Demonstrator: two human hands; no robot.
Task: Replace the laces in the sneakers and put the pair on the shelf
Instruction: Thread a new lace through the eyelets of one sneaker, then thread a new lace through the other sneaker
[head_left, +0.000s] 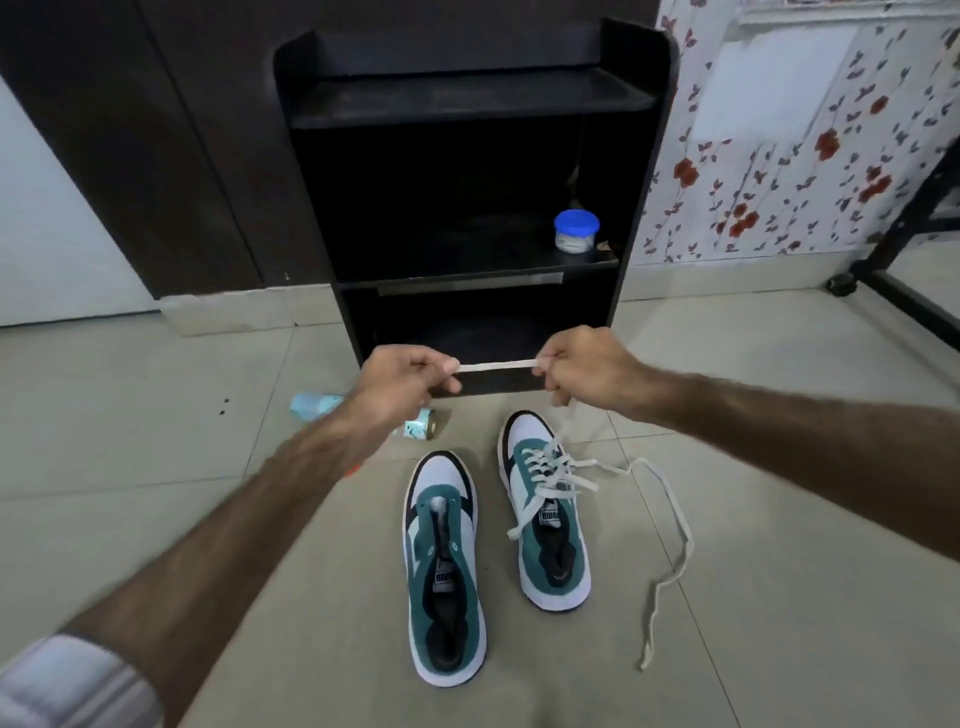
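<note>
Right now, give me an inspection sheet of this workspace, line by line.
Surface: pale tiled floor.
Job's things: left sneaker has no lace; right sneaker is laced, its ends loose on the floor; a white lace is stretched between the hands; black shelf unit stands behind.
Clutter: a blue-lidded tub sits on the middle shelf; pale blue wrappers lie beside the left hand.
Grippers: left hand and right hand each pinch the lace.
Cables: nothing seen.
Surroundings: floral wallpaper; a castor under a dark frame.
</note>
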